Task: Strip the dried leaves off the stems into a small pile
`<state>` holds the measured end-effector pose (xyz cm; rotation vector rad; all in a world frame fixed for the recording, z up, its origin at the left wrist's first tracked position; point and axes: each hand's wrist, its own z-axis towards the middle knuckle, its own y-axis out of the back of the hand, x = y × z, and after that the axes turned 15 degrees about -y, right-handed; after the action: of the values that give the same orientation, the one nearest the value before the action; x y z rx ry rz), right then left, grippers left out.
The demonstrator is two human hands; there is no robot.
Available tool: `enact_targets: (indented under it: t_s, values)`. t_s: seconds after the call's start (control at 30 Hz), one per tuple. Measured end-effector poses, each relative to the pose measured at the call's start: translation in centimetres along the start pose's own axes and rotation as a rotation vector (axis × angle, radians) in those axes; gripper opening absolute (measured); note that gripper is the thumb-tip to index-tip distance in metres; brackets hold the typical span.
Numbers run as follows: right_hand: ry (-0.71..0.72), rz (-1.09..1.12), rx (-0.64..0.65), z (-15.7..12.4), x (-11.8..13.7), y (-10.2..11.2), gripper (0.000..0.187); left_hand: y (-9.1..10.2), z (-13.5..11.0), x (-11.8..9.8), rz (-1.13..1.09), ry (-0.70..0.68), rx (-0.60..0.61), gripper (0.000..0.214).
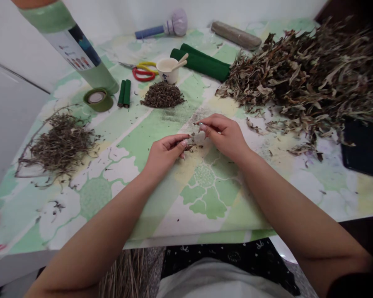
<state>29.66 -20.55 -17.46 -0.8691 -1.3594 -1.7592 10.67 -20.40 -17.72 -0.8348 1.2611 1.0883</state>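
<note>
Over the middle of the table, my left hand (169, 152) pinches a bit of dried leaf (189, 147) between thumb and fingertips. My right hand (224, 133) is just to its right and slightly farther from me, its thumb and forefinger also pinched on a small dried leaf fragment. A small gap separates the two hands. Crumbs of leaf lie on the cloth below them. Beyond my hands sits a small heap of crumbled leaves (163, 94). To the right spreads a large pile of dried leaves (298, 78).
A pile of thin stems (60, 142) lies at the left. Farther back are a green cylinder (83, 58), a tape roll (98, 99), two green rolls (124, 93), scissors (144, 71), a white cup (167, 70) and folded green cloth (202, 64). A dark phone (362, 147) rests at the right.
</note>
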Motion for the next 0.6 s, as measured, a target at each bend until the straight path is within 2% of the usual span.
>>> enact_targets:
  t_s: [0.13, 0.2, 0.27, 0.37, 0.47, 0.6]
  values:
    - [0.036, 0.041, 0.166, -0.21, 0.33, -0.19, 0.026, -0.14, -0.09, -0.16, -0.003, 0.001, 0.025, 0.033]
    - [0.039, 0.044, 0.211, -0.31, 0.39, -0.40, 0.023, -0.22, -0.19, -0.28, -0.004, 0.001, 0.040, 0.033]
    - [0.039, 0.043, 0.201, -0.37, 0.43, -0.56, 0.017, -0.28, -0.29, -0.39, -0.002, 0.009, 0.052, 0.033]
    - [0.016, 0.055, 0.111, -0.38, 0.52, -0.51, 0.015, -0.22, -0.31, -0.48, 0.003, 0.033, 0.050, 0.034]
    - [-0.046, 0.037, 0.030, -0.33, 0.52, -0.29, 0.017, 0.01, -0.13, -0.42, 0.004, 0.025, 0.021, 0.034]
    - [-0.111, -0.030, 0.013, -0.24, 0.30, -0.22, 0.023, 0.29, 0.19, -0.30, 0.011, -0.015, -0.034, 0.033]
